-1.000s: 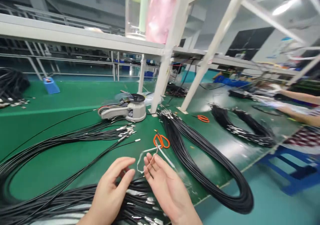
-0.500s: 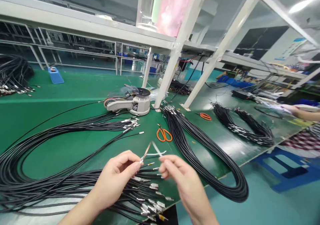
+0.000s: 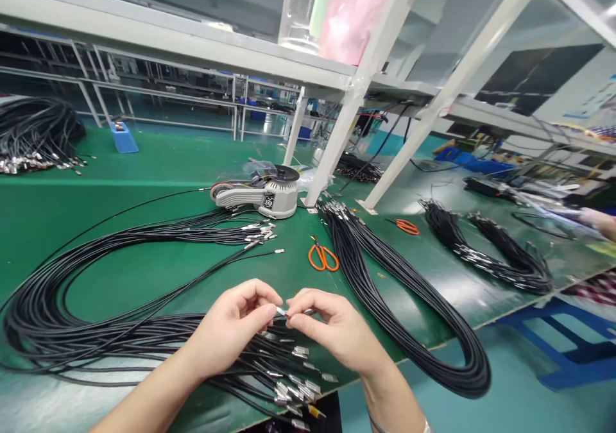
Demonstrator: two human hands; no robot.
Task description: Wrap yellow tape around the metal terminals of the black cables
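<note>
The left hand (image 3: 235, 330) and right hand (image 3: 333, 330) meet above the bench (image 3: 183, 167), thumb and fingertips of each pinching a small pale piece (image 3: 282, 312), mostly hidden by the fingers. The hands cover part of a cable bundle (image 3: 163, 331) whose metal ends fan out beneath them. Beyond lie orange scissors (image 3: 323, 258), with a looped bundle (image 3: 474, 359) just right of them. Farther back, a dispenser (image 3: 279, 197) sits near a white post (image 3: 337, 138); a co-worker's hand (image 3: 597, 221) shows at the right edge.
</note>
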